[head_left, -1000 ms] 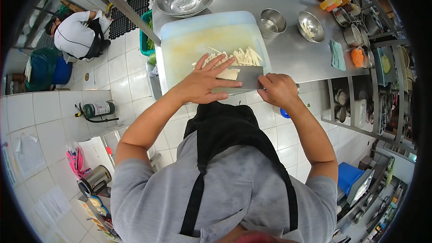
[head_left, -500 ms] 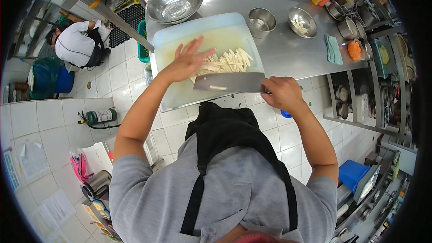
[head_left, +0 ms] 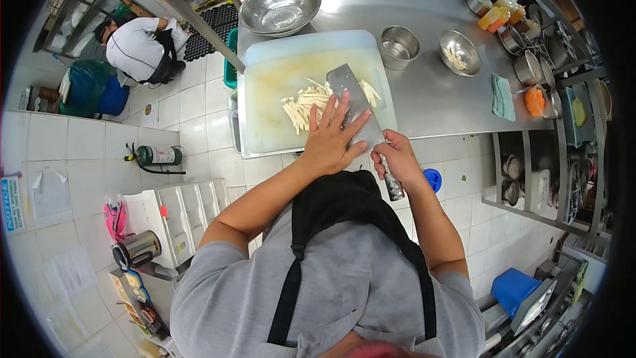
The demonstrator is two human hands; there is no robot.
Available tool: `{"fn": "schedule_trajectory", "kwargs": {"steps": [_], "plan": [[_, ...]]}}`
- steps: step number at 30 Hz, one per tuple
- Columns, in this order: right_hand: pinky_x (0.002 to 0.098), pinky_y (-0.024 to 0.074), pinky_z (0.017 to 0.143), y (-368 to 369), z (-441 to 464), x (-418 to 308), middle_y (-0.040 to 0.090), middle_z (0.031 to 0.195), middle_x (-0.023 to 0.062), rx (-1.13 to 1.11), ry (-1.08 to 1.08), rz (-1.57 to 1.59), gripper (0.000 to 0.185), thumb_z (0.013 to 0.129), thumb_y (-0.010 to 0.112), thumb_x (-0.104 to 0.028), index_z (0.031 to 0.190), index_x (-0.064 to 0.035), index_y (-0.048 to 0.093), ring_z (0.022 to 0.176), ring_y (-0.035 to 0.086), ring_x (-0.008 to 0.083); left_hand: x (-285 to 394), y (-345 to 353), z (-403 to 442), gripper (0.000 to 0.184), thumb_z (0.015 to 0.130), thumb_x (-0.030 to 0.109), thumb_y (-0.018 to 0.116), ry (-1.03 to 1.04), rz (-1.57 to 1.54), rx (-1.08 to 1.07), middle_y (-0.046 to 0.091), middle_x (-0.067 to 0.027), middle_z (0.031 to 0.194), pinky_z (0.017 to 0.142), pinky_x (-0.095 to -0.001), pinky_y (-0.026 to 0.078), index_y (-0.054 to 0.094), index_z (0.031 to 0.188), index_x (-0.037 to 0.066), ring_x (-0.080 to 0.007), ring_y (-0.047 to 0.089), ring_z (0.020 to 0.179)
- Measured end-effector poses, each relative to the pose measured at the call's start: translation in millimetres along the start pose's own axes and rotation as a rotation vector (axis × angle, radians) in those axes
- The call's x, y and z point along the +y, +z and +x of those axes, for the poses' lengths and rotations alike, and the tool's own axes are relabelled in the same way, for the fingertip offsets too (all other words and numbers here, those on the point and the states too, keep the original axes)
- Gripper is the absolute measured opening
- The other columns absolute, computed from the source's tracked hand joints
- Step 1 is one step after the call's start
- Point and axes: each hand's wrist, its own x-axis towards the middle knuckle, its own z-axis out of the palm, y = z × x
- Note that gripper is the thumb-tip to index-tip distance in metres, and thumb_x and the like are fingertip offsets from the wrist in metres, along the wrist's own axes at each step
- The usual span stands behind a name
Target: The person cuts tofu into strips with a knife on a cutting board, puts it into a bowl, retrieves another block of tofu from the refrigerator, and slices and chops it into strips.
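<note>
Right hand [head_left: 397, 154] clamps the cleaver [head_left: 356, 101] — across the board's [head_left: 271, 79] near edge. Left hand [head_left: 331, 144], spread apart, overlaps the blade [head_left: 348, 81].

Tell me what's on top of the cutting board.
Pale cut strips lie on the cutting board, most left of the cleaver, a few right of it. Whatever lies directly beneath the blade and the left hand is covered and can't be seen.

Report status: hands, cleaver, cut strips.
Right hand gripping cleaver. Left hand open, spread over cleaver, hiding part of it. Pale strips on cutting board, both sides of cleaver.
</note>
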Motion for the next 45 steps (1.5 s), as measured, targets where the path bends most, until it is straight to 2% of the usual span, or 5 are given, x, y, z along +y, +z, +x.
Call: {"fn": "schedule_trajectory", "kwargs": {"steps": [16, 23, 32, 41, 45], "plan": [[0.029, 0.0427, 0.039, -72, -34, 14, 0.055, 0.062, 0.0044, 0.123, -0.151, -0.217, 0.014, 0.091, 0.054, -0.002, 0.103, 0.0022, 0.058, 0.044, 0.051, 0.0104, -72, 17, -24, 0.069, 0.103, 0.044, 0.049, -0.517, -0.098, 0.338, 0.019, -0.034, 0.162, 0.121, -0.0556, 0.014, 0.033, 0.157, 0.005, -0.0474, 0.02, 0.15], [0.0539, 0.0535, 0.068, -82, -10, 12, 0.065, 0.075, 0.0269, 0.357, -0.387, -1.087, 0.024, 0.09, 0.058, -0.01, 0.109, 0.0052, 0.055, 0.07, 0.065, 0.0466, -74, 44, -11, 0.083, 0.1, 0.049, 0.055, -0.613, -0.192, 0.373, 0.019, -0.0425, 0.157, 0.122, -0.0563, 0.012, 0.025, 0.157, -0.003, -0.0522, 0.017, 0.15], [0.0566, 0.0534, 0.07, -21, -2, 23, 0.068, 0.077, 0.0249, 0.239, -0.409, -1.293, 0.025, 0.092, 0.055, -0.014, 0.111, 0.0008, 0.054, 0.073, 0.067, 0.0462, -67, 63, 2, 0.082, 0.099, 0.049, 0.057, -0.615, -0.162, 0.457, 0.022, -0.0426, 0.155, 0.121, -0.0596, 0.012, 0.03, 0.153, -0.006, -0.0539, 0.018, 0.148], [0.0302, 0.0423, 0.037, -74, 21, 40, 0.054, 0.064, 0.0033, 0.144, -0.034, -0.192, 0.016, 0.102, 0.058, -0.019, 0.094, -0.0068, 0.052, 0.043, 0.05, 0.0111, -64, 59, 4, 0.084, 0.095, 0.049, 0.064, -0.609, -0.148, 0.475, 0.027, -0.0437, 0.152, 0.119, -0.0605, 0.018, 0.035, 0.151, -0.007, -0.0547, 0.025, 0.143], [0.0315, 0.0417, 0.037, -55, 31, 63, 0.054, 0.064, 0.0044, 0.104, 0.053, -0.027, 0.018, 0.103, 0.057, -0.02, 0.095, -0.0057, 0.051, 0.042, 0.049, 0.0133, -61, 59, 6, 0.088, 0.091, 0.052, 0.068, -0.612, -0.141, 0.473, 0.028, -0.0434, 0.151, 0.118, -0.0608, 0.019, 0.037, 0.149, -0.007, -0.0551, 0.027, 0.142]]}}
